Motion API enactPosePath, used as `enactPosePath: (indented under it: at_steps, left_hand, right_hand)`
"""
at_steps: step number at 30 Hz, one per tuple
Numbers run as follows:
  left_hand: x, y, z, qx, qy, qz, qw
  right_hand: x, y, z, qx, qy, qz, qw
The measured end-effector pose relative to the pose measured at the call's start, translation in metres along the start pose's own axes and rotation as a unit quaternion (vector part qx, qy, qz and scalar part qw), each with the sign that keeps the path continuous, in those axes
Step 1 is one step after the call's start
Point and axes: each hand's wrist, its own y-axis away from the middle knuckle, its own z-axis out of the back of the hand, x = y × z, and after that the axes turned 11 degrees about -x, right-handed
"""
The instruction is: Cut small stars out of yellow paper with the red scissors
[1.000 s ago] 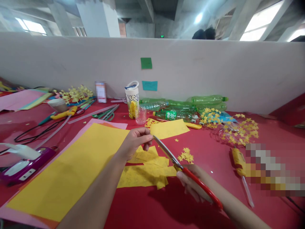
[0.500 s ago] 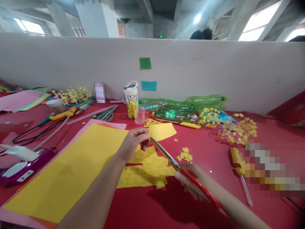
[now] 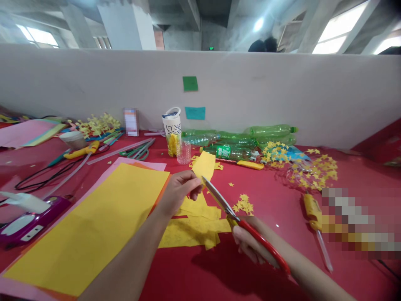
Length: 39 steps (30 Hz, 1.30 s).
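Scissors [image 3: 247, 229] filling right hand [image 3: 247, 244], blades [image 3: 216, 195] pointing toward left hand [image 3: 180, 190], which is pinching yellow paper strip [image 3: 205, 164] beside blade tips, apparently steadying it.

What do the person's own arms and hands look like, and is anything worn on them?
The left hand and right hand are ungloved. Both forearms are bare as far as they show, without sleeve, watch or bracelet. No rings show, though some fingers are hidden.
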Motion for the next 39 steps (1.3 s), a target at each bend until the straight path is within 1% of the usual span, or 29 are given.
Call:
enactPosePath:
  at_steps: [5, 7, 13, 17, 20, 24, 28, 35, 39]
  left_hand:
    - [0.002, 0.001, -0.004, -0.006, 0.018, -0.002, 1.0]
    - [0.002, 0.001, -0.005, -0.01, 0.021, -0.001, 1.0]
    - [0.003, 0.002, -0.005, -0.008, 0.02, 0.004, 1.0]
    - [0.007, 0.003, -0.008, -0.018, 0.039, 0.002, 0.999]
    - [0.01, 0.004, -0.012, -0.029, 0.063, -0.001, 0.998]
    - [0.012, 0.006, -0.017, -0.04, 0.079, -0.002, 0.996]
    - [0.011, 0.007, -0.017, -0.042, 0.083, 0.002, 0.996]
    - [0.011, 0.007, -0.015, -0.041, 0.087, 0.003, 0.995]
    - [0.01, 0.006, -0.015, -0.045, 0.075, -0.004, 0.996]
  right_hand:
    - [-0.004, 0.001, -0.001, 0.011, -0.02, 0.024, 0.999]
    - [-0.005, 0.0, 0.0, 0.004, -0.016, 0.018, 1.0]
    - [0.002, 0.0, 0.0, 0.014, -0.027, -0.03, 0.999]
    - [0.007, 0.004, -0.005, -0.003, -0.042, -0.034, 0.999]
    - [0.006, 0.004, -0.01, -0.012, -0.049, -0.028, 0.998]
    - [0.002, 0.002, -0.011, -0.026, -0.028, -0.035, 0.999]
    - [-0.002, 0.0, -0.011, -0.034, -0.013, -0.042, 0.998]
    - [0.002, -0.001, -0.01, -0.039, 0.017, -0.054, 0.998]
    - [0.001, 0.0, -0.01, -0.046, 0.018, -0.043, 0.998]
